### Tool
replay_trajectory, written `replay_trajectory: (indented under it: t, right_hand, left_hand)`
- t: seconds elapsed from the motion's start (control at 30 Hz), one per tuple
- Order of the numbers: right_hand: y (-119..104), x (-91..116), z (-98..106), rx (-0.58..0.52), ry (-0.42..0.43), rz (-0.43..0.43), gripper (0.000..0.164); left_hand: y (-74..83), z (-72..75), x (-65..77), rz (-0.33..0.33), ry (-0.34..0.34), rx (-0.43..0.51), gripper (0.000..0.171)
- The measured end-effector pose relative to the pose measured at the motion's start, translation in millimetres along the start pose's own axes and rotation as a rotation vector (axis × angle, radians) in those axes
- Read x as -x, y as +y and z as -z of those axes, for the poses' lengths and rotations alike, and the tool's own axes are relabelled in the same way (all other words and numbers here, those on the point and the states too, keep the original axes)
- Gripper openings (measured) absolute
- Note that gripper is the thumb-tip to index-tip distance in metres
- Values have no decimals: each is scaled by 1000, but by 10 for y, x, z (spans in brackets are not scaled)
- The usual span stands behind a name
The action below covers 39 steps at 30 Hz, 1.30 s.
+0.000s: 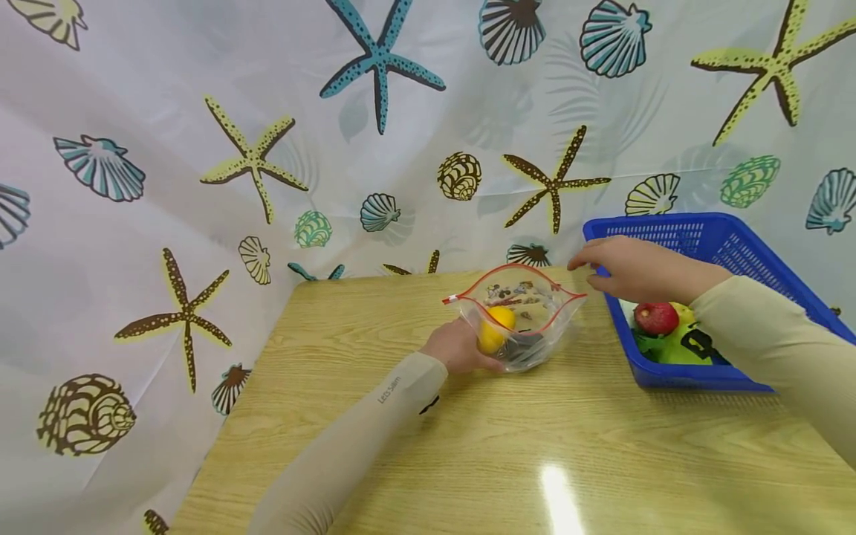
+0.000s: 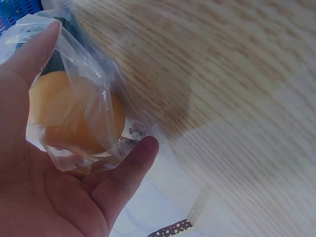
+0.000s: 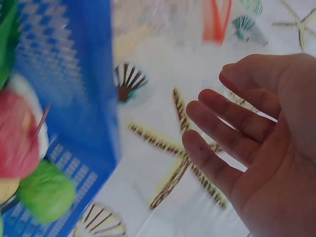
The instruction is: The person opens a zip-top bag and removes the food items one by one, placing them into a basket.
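A clear zip bag [image 1: 551,345] with a red seal stands with its mouth wide apart on the table. Inside it lies a yellow-orange toy fruit [image 1: 493,338] beside a dark item [image 1: 524,346] that I cannot make out. My left hand [image 1: 458,348] grips the bag's left side from outside, thumb and fingers around the part with the fruit, as the left wrist view shows with the fruit [image 2: 74,113] under the plastic. Over the left rim of the blue basket [image 1: 628,355], my right hand [image 1: 628,269] hovers with nothing in it, its fingers [image 3: 217,163] loosely bent and spread.
The basket, at the table's right, holds a red toy fruit [image 1: 655,318], a green round piece [image 3: 47,192] and other green and yellow pieces, partly hidden by my right arm. A curtain [image 1: 401,163] printed with shells and starfish hangs behind the wooden table [image 1: 481,461].
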State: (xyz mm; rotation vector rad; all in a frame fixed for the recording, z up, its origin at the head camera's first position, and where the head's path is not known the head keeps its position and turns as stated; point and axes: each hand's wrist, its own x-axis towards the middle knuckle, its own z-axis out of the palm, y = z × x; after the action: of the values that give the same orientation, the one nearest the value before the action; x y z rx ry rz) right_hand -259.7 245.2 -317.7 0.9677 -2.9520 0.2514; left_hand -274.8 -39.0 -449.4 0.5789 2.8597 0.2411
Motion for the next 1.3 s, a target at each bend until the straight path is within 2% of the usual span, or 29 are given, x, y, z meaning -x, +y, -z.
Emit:
replay_trajectory:
  t: [0.27, 0.43, 0.6, 0.77, 0.93, 1.1, 1.3]
  right_hand:
    - [-340, -237, -164, -19, 3, 194, 23]
    - [-442, -396, -322, -4, 34, 264, 21]
    - [-532, -520, -458, 2, 1, 262, 21]
    - [-609, -614, -551, -4, -106, 212, 29]
    - [-605, -681, -622, 2, -212, 178, 46]
    - [-569, -743, -708, -4, -228, 181, 59]
    - [-587, -787, -772, -12, -235, 175, 63]
  left_hand:
    - [9, 11, -5, 12, -7, 6, 84]
    - [9, 16, 6, 5, -1, -8, 83]
    - [7, 22, 20, 4, 0, 16, 85]
    - [8, 25, 19, 12, -5, 55, 93]
    - [-7, 9, 7, 0, 0, 49, 108]
    - [-19, 8, 8, -7, -1, 61, 111]
    - [-35, 16, 16, -26, 11, 80, 103]
